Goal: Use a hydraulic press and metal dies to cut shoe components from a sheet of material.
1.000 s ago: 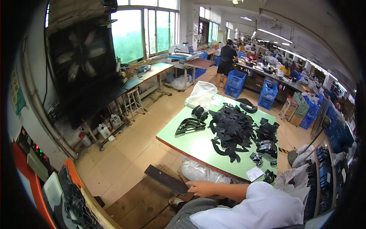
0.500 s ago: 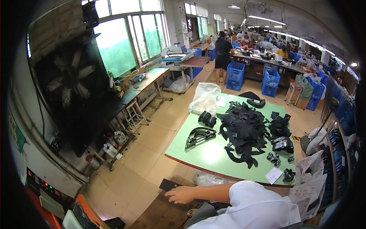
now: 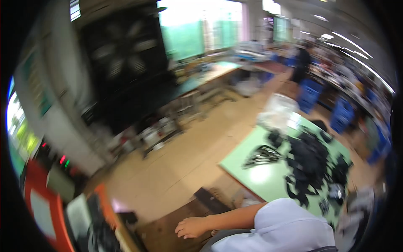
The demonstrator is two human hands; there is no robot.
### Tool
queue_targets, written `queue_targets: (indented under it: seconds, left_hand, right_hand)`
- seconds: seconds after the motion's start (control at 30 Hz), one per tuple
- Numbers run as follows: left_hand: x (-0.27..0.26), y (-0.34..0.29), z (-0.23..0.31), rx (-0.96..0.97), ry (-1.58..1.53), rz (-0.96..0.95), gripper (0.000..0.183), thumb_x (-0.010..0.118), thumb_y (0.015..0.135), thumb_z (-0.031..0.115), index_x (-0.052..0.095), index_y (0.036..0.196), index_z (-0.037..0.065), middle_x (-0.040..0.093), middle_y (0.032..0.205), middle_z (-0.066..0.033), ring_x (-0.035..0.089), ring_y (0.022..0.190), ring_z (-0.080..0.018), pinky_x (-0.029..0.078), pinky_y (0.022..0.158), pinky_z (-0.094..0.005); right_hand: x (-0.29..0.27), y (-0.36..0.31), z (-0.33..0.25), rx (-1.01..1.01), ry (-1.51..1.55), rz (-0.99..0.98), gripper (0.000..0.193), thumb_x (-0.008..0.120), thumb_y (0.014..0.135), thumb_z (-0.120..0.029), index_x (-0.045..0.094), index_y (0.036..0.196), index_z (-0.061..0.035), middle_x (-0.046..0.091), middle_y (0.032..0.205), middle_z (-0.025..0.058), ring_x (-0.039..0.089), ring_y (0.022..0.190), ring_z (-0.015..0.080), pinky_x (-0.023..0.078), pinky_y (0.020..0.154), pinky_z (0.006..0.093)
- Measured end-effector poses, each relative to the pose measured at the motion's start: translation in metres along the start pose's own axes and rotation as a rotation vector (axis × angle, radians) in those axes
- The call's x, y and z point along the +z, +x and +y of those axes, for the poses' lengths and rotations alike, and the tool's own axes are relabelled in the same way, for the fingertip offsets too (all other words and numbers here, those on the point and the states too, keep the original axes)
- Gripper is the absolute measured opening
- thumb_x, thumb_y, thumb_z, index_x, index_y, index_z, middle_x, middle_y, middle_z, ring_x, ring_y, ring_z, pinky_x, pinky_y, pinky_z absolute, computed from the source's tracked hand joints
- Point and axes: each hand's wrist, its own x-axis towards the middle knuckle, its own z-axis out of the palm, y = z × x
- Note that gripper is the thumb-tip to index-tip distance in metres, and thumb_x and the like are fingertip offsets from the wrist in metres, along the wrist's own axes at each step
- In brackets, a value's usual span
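Dark-brown plank [image 3: 211, 200] near your right hand [image 3: 192, 227] looks stiff, best held by its edges; fingers [image 3: 181, 229] loosely bent, seem empty; left hand unseen.

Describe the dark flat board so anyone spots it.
Find the green table in the picture's right half. Go from its left corner down toward the bare hand; the dark board shows between the two. It is a flat strip, much darker than the brown wooden surface beside it.
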Motion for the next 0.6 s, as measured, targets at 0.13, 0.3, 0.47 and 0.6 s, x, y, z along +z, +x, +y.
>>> queue_targets:
  seconds: [0.13, 0.3, 0.47, 0.6]
  left_hand:
    - [-0.089, -0.18, 0.089, -0.455, 0.234, -0.05, 0.054, 0.064, 0.087, 0.038, 0.057, 0.127, 0.003, 0.057, 0.125, -0.0223, 0.054, 0.113, -0.0409, 0.044, 0.095, -0.0465]
    - [-0.045, -0.208, 0.13, -0.629, 0.181, 0.04, 0.077, 0.068, 0.071, 0.058, 0.057, 0.123, 0.003, 0.057, 0.125, -0.0138, 0.047, 0.12, -0.0368, 0.034, 0.099, -0.0492]
    - [-0.027, -0.173, 0.197, -0.848, -0.014, 0.075, 0.063, 0.063, 0.081, 0.05, 0.054, 0.128, 0.009, 0.057, 0.124, -0.0086, 0.048, 0.121, -0.0318, 0.032, 0.101, -0.0487]
    - [-0.023, -0.148, 0.228, -0.924, -0.217, 0.375, 0.043, 0.063, 0.084, 0.035, 0.06, 0.12, 0.011, 0.062, 0.114, -0.0068, 0.053, 0.115, -0.0282, 0.034, 0.1, -0.0462]
  right_hand:
    - [0.028, 0.012, -0.06, -0.344, 0.09, -0.075, 0.028, 0.059, 0.089, -0.025, 0.06, 0.113, -0.0099, 0.056, 0.12, 0.0086, 0.053, 0.111, 0.0256, 0.043, 0.09, 0.0393]
    - [0.053, 0.048, -0.147, -0.736, 0.114, -0.135, 0.041, 0.06, 0.09, -0.031, 0.054, 0.126, -0.011, 0.053, 0.13, 0.0111, 0.049, 0.123, 0.0272, 0.037, 0.102, 0.0449]
    - [0.071, 0.043, -0.141, -0.807, -0.096, -0.35, 0.041, 0.067, 0.079, -0.029, 0.06, 0.116, -0.0138, 0.06, 0.104, 0.0045, 0.055, 0.107, 0.0221, 0.037, 0.096, 0.045]
    - [0.047, 0.035, -0.12, -0.844, -0.206, -0.589, 0.018, 0.062, 0.081, -0.025, 0.062, 0.096, -0.0151, 0.059, 0.082, -0.0008, 0.059, 0.086, 0.0182, 0.038, 0.087, 0.0432]
